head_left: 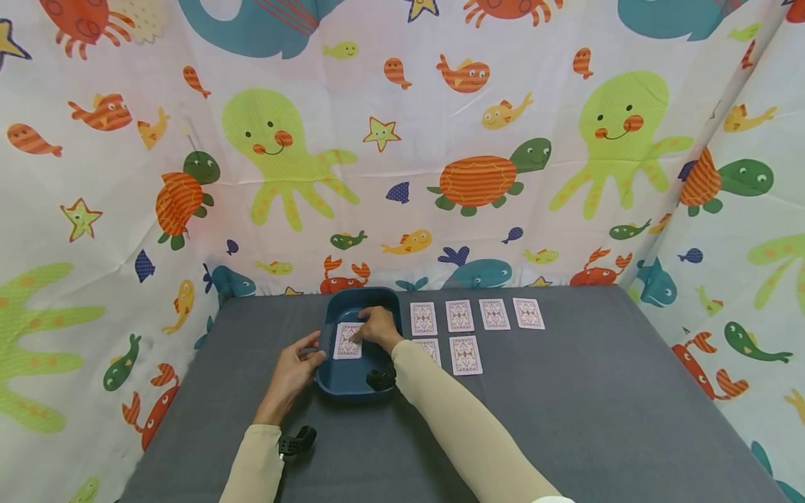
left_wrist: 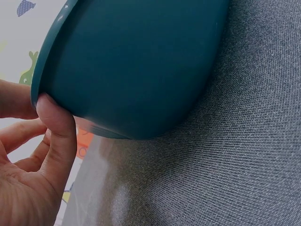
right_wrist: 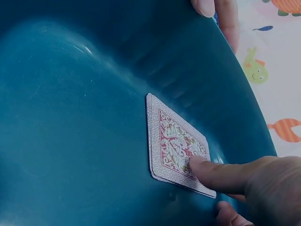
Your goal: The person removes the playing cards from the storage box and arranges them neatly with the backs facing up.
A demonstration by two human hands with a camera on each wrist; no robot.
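Note:
A blue plastic tub [head_left: 360, 391] stands on the grey cloth. Inside it lies a small stack of playing cards [right_wrist: 176, 146], face down, with a red patterned back. My left hand [head_left: 294, 370] pinches the tub's left rim between thumb and fingers, as the left wrist view [left_wrist: 42, 155] shows close up. Reaching into the tub, my right hand [head_left: 379, 327] touches the top of the stack with an outstretched index finger [right_wrist: 221, 175]. In the right wrist view its thumb is beside the stack's edge, apart from the cards. Its other fingers are mostly hidden.
Right of the tub, several face-down cards lie in two rows, among them a front card [head_left: 465, 355] and a far-right card [head_left: 528, 314]. My right forearm partly covers another card [head_left: 430, 347]. A printed sea-animal curtain [head_left: 377, 188] rises behind the table.

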